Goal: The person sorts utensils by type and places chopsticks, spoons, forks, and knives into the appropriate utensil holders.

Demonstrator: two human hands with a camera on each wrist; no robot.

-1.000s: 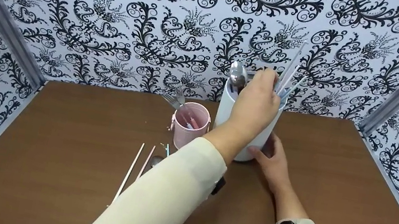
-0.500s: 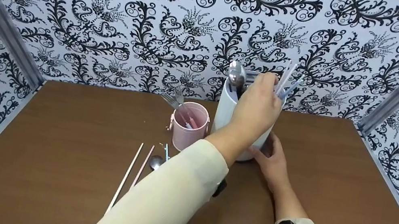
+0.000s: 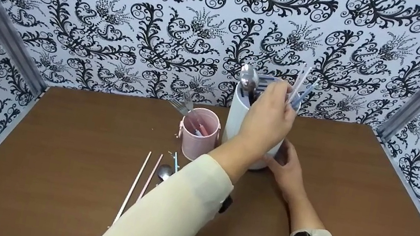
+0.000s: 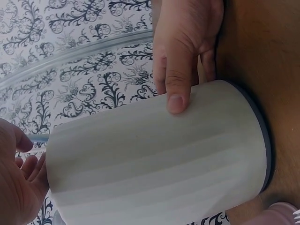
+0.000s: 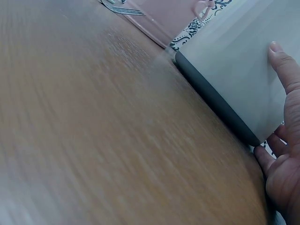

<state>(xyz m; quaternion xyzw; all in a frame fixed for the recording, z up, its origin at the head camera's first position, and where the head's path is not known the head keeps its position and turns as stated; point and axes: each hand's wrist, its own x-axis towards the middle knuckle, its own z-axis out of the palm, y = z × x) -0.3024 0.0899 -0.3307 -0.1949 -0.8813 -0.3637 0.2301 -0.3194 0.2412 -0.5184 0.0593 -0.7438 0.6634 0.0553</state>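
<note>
A tall white utensil holder (image 3: 237, 116) with a dark base rim (image 5: 213, 101) stands upright on the table. My right hand (image 3: 289, 173) grips its lower right side, the thumb on the front and the other fingers partly hidden behind. Over the slotted top is my left hand (image 3: 269, 113), bent round beside several pale chopsticks (image 3: 300, 84) that stick up at the right. In the left wrist view a gap shows between the thumb (image 4: 23, 143) and the other fingers, with thin chopsticks beyond. A shiny spoon (image 3: 248, 79) stands bowl-up at the holder's left.
Just left of the holder stands a pink pail (image 3: 197, 146) with forks (image 3: 180, 107) in it. In front of it lie a white chopstick (image 3: 132, 188), a pink chopstick (image 3: 150, 177), a spoon (image 3: 164, 172) and a thin blue stick (image 3: 176, 161), partly hidden by the left sleeve.
One tall chopstick by my left hand has gone down into the holder, level with the others. Since then the left hand has shifted slightly down and back; the right hand stays still.
</note>
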